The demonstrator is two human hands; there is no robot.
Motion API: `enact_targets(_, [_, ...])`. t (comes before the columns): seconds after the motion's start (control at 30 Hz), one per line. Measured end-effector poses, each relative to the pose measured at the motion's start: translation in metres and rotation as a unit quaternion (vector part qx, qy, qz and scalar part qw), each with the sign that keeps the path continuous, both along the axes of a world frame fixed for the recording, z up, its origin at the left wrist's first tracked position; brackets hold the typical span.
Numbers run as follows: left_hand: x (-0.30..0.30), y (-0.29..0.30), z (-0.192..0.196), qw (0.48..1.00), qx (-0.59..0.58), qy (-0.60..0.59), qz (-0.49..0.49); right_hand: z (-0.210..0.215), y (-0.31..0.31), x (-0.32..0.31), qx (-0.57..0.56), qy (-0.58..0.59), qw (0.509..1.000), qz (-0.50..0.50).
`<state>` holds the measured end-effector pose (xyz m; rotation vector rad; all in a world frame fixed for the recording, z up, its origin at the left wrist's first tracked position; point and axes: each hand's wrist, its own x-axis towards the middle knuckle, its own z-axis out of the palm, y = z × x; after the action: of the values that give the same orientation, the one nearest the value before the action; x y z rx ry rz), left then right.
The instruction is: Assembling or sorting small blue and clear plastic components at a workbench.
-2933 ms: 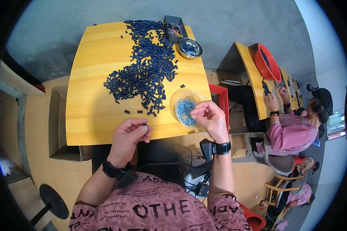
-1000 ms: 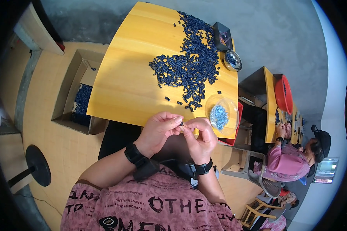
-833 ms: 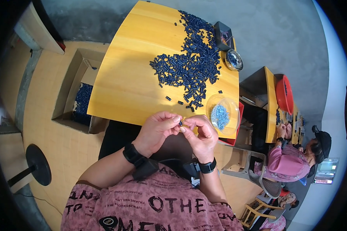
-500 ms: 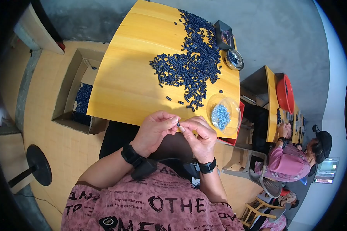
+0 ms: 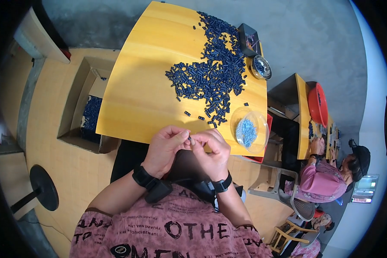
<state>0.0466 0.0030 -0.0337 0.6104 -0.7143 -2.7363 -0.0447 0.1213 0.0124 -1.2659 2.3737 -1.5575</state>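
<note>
One dark piece (image 5: 189,138) is pinched between left hand (image 5: 164,149) and right hand (image 5: 211,151), seemingly mid-work; big loose heap (image 5: 216,76) on table (image 5: 137,77) apparently remains, finished count unclear.

All text I can read is on the wearer's pink mottled shirt (image 5: 167,218). Main item: big dark brush-style capitals (image 5: 196,231) across the front, four clear. Second large row (image 5: 158,253) below it, cut off by the lower edge. Small print (image 5: 147,227), also dark capitals, runs in short lines left of the big row; only partly legible at this size. Left sleeve (image 5: 89,231): large capitals in two rows, broken up by folds. Right sleeve (image 5: 250,239): more large capitals, partly lost in creases. Round dark badge (image 5: 121,249) low on the shirt: light marking, too small to make out.
</note>
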Motion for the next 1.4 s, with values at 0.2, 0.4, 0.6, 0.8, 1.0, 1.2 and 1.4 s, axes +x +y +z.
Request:
enact_targets(0.2, [0.000, -0.016, 0.001, 0.999, -0.006, -0.028, 0.024, -0.012, -0.021, -0.050, 0.089, 0.104, 0.989, -0.050])
enact_targets(0.4, [0.000, -0.019, -0.002, 0.999, -0.001, -0.018, 0.036, -0.023, -0.052, -0.072, 0.121, 0.203, 0.970, -0.049])
enact_targets(0.6, [-0.001, -0.021, -0.004, 0.999, 0.015, -0.013, 0.037, -0.033, -0.055, -0.081, 0.125, 0.218, 0.967, -0.035])
enact_targets(0.8, [-0.002, -0.023, -0.004, 0.999, 0.018, 0.006, 0.031, -0.029, -0.055, -0.079, 0.157, 0.219, 0.962, -0.050])
enact_targets(1.0, [0.000, -0.022, -0.004, 0.999, 0.008, 0.013, 0.032, -0.030, -0.056, -0.079, 0.221, 0.282, 0.934, -0.012])
enact_targets(1.2, [-0.001, -0.025, -0.001, 0.999, 0.026, -0.008, 0.026, -0.022, -0.042, -0.073, 0.114, 0.189, 0.975, -0.010])
enact_targets(1.4, [-0.008, -0.025, 0.009, 0.999, 0.028, 0.023, 0.008, 0.013, -0.005, -0.029, 0.009, -0.338, 0.941, 0.002])
